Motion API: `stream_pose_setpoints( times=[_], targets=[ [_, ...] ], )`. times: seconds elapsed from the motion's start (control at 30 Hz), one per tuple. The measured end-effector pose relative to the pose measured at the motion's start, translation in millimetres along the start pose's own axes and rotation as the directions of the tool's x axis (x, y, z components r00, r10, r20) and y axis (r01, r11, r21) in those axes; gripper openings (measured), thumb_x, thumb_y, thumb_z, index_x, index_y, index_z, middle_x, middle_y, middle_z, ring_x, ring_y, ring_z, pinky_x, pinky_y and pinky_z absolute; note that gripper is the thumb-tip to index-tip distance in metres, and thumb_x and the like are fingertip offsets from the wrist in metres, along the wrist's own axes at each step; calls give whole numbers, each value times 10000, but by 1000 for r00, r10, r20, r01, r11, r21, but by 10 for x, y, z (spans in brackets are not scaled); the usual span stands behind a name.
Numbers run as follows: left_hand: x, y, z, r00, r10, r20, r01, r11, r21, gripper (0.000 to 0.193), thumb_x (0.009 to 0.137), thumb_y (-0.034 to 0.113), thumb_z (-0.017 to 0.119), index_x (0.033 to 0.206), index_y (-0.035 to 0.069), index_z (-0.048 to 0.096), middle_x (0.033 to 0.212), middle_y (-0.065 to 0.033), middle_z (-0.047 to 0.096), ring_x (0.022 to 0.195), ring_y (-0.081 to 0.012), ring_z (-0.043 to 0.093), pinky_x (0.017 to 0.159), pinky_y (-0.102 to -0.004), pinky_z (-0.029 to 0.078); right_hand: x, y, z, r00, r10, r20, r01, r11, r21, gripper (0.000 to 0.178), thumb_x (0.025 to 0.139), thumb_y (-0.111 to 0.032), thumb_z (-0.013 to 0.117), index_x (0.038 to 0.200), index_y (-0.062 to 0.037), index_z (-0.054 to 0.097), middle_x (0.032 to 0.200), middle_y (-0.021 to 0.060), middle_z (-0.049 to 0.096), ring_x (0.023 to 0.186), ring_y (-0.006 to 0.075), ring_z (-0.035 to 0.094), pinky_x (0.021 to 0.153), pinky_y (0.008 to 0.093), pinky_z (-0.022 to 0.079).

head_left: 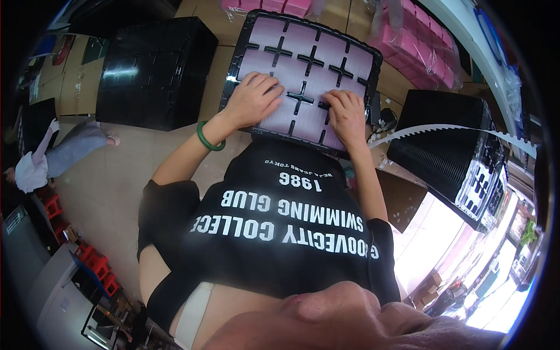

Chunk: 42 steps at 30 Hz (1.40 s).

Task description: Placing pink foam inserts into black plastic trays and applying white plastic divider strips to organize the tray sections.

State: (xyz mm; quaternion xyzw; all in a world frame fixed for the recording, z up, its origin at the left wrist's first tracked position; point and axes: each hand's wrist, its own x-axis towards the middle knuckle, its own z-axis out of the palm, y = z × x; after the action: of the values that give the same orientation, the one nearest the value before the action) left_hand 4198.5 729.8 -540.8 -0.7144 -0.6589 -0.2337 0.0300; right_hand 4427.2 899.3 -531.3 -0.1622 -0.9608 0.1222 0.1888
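In front of me lies a black plastic tray (234, 69) with cross-shaped dividers. Its compartments hold pale purple, flat-topped blocks (310, 120), whose exact kind I cannot tell. My left hand (252, 98), below a green bangle (203, 136) on the wrist, rests over the tray's left side with fingers laid across a block. On the right side, my right hand (348, 118) touches a block and divider near the tray's edge, its fingers bent and slightly apart. Neither hand visibly grips anything, though some fingertips are partly hidden.
Stacked black trays (153, 73) stand at the left, and another black stack (434, 125) at the right. Pink blocks in clear plastic (415, 46) lie at the far right. A toothed white strip (452, 128) arches nearby. Another person (36, 169) and red stools (96, 265) are farther left.
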Motion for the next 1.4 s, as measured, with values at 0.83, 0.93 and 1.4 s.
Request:
stream_pose_setpoints(
  times=[0.83,0.93,1.4],
  targets=[
    [852,-853,92,989,-87,-122,90,996,20,392,914,322,615,1223,80,600,1221,-128,545,1093,-316,540,923,-414,458,878,698,196,980,126,-153,-131,991,-22,356,765,1,608,1093,-119,679,1116,32,643,1085,253,559,987,416,382],
    [714,-1032,4,989,-146,3,146,989,29,392,923,285,600,1237,51,587,1232,-136,542,1093,-335,544,932,-428,458,705,795,170,971,191,-142,-194,981,-5,328,785,9,594,1078,-109,681,1101,42,645,1059,251,568,975,411,391],
    [784,-1223,-48,981,-160,-110,177,969,170,341,845,122,601,1157,-17,594,1133,-143,578,1052,-298,553,901,-406,478,907,892,122,980,160,-121,-178,972,-154,317,836,9,572,1111,-106,679,1153,48,653,1086,235,590,992,405,399]
  ],
)
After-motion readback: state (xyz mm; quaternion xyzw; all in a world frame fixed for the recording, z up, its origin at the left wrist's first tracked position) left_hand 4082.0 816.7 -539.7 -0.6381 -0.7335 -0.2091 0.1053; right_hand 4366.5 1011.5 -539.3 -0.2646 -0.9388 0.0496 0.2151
